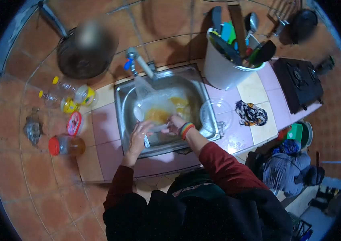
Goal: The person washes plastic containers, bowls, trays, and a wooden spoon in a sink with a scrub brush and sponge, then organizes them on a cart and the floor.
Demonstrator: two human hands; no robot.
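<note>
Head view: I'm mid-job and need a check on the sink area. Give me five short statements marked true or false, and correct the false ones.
1. The left hand and the right hand are both over the sink. True.
2. The striped wristband is on the left wrist. False: it is on the right wrist.
3. Something yellowish shows in the sink near the hands. True, though too blurred to name.
4. The faucet has a red handle. False: its handle is blue.
5. The white bucket right of the sink holds utensils. True.
</note>
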